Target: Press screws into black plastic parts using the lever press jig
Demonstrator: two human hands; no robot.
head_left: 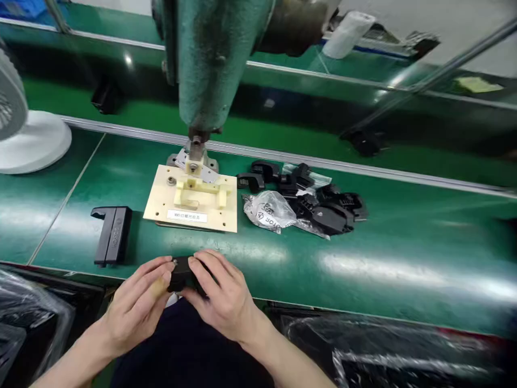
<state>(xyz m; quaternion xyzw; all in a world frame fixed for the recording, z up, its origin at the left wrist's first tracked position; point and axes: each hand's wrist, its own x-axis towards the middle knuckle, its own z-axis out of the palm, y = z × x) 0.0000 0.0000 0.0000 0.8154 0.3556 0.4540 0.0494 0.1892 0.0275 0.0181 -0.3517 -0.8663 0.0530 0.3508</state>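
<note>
Between my two hands, at the near edge of the bench, is a small black plastic part (182, 274). My left hand (139, 302) pinches its left end, where a small metallic spot shows beside the fingertips. Closed over its right end is my right hand (222, 296), which covers much of the part. Left of my hands lies a dark grey BOSCH-marked plastic bracket (115, 235). Beyond them stands a cream fixture plate (161, 196) with a raised cradle and a white label, under the teal press (208, 64).
Right of the fixture lie several black plastic parts (331, 215) and a clear printed plastic bag (269, 210). A white fan base (36, 143) stands at far left. Behind the bench runs a green conveyor belt (250, 129) with black parts. Plastic-wrapped crates (404, 350) sit below the near edge.
</note>
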